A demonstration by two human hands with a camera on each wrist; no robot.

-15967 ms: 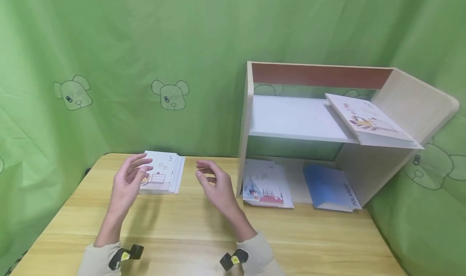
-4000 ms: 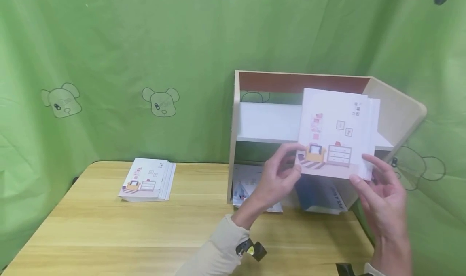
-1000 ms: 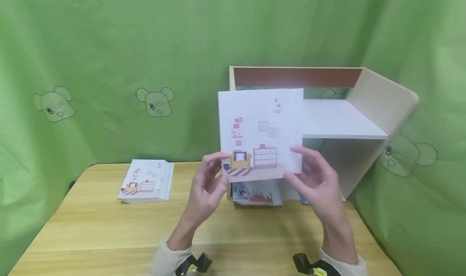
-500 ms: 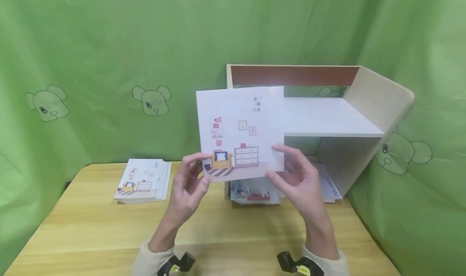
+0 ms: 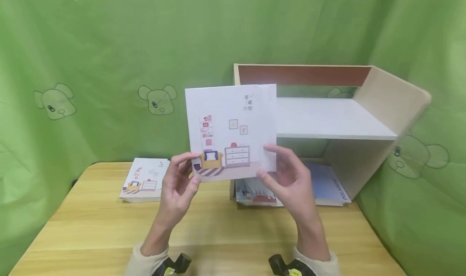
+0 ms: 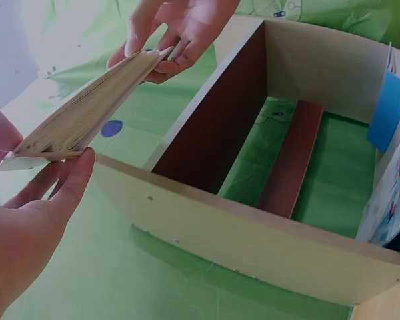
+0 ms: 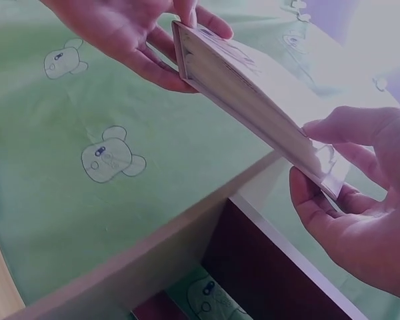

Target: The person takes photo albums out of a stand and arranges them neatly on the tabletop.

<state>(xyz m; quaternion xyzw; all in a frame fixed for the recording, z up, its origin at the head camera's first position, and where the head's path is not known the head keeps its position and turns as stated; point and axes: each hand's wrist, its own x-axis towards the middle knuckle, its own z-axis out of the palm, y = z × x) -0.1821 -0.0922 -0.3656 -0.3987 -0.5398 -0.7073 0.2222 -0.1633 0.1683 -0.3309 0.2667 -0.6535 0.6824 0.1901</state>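
Observation:
A white book (image 5: 233, 130), its cover printed with a yellow armchair and a dresser, is held up above the table in front of the shelf's left part. My left hand (image 5: 178, 193) pinches its lower left edge between thumb and fingers. At the lower right edge, my right hand (image 5: 293, 185) grips it the same way. Both wrist views show the page edges of the book (image 6: 93, 100), with thumbs on one cover and fingertips on the other. Farther left on the table lies a pile of books (image 5: 140, 181) with a matching cover, partly hidden by my left hand.
A two-level wooden shelf (image 5: 335, 116) stands at the right. On its lower level lie an illustrated book (image 5: 256, 192) and a blue book marked POLAROID (image 5: 329, 183). Green curtain (image 5: 109, 37) hangs behind the wooden table (image 5: 225, 243).
The book lay on the upper shelf's right side earlier; both hands then lifted it. Since then it has moved left across the shelf front, with a slight further leftward shift in the last half second.

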